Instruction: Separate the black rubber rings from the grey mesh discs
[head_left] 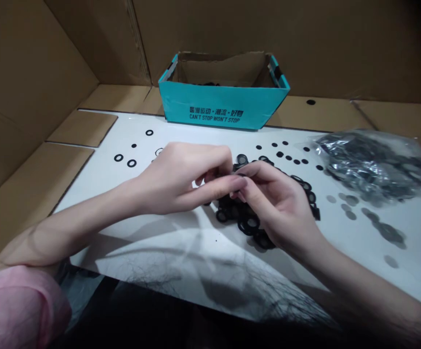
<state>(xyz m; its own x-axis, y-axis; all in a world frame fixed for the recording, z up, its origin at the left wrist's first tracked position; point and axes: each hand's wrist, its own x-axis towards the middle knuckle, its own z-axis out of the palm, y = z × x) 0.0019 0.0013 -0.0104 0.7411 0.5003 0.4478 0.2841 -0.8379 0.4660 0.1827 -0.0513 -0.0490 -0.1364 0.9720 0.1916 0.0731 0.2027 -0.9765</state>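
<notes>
Two bare hands, fingertips meeting over the middle of the white table (123, 194). Left hand (192, 177): back of hand up, thumb and curled fingers closed on a small black piece (242, 175), mostly hidden by the fingertips, exact shape can't be told. Right hand (286, 206): pinching the same piece from the other side, thumb against index finger, palm partly turned to camera.

Piece is held just above a loose heap of black rings with greyish centres (252, 223); heap lies on the table under and around the fingers, partly covered by the right hand.

Left side of table: a few flat black rings with white centres (132, 163), spaced apart, plus one small black dot-like disc (133, 146) among them. Another ring is partly hidden behind the left hand.

Far side: open teal cardboard box with black lettering (225, 104), upright, some dark items low inside, too shaded to identify. Right of it, scattered small black discs (288, 157). Farther right, clear plastic bag (377, 165) full of dark and grey pieces; grey discs (351, 214) lie loose on the near side of it. One black disc (311, 102) sits on the brown cardboard (341, 114) along the back edge. Pink sleeve (21, 305) on the left arm.
</notes>
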